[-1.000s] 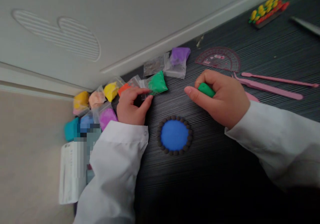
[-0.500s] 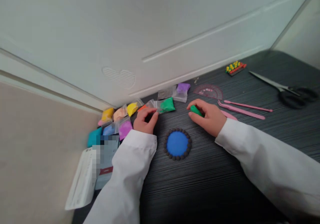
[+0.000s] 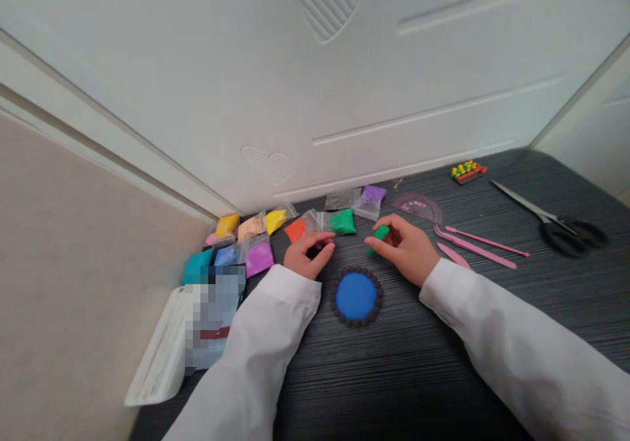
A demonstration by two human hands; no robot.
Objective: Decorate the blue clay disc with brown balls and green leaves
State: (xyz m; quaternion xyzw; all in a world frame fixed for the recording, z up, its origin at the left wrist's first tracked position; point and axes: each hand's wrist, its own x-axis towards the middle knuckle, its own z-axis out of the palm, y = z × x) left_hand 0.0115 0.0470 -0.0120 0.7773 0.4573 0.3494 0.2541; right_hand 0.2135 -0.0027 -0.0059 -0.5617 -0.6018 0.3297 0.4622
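Note:
Between the thumb and fingers of my right hand (image 3: 406,249) is a lump of green modelling clay (image 3: 380,233). My left hand (image 3: 308,255) is curled in front of the small plastic bags, its thumb and index finger apart with nothing visible between them. Just beyond its fingertips lies a bag of green clay (image 3: 341,221), and behind its knuckles a bag of orange clay (image 3: 296,230). On the dark table, nearer to me and between the hands, lies a flat blue clay disc (image 3: 356,295) ringed with small black balls (image 3: 378,294).
More clay bags, such as a magenta one (image 3: 259,258) and a purple one (image 3: 373,195), line the left and back. Right of my right hand lie pink modelling tools (image 3: 480,249), a protractor (image 3: 418,206), scissors (image 3: 556,223) and a small red-yellow clay piece (image 3: 468,171). A white tray (image 3: 160,356) stands left.
The view has tilted upward. My left fingertips have come away from the edge of the green clay bag toward me. The green lump in my right hand has turned more upright.

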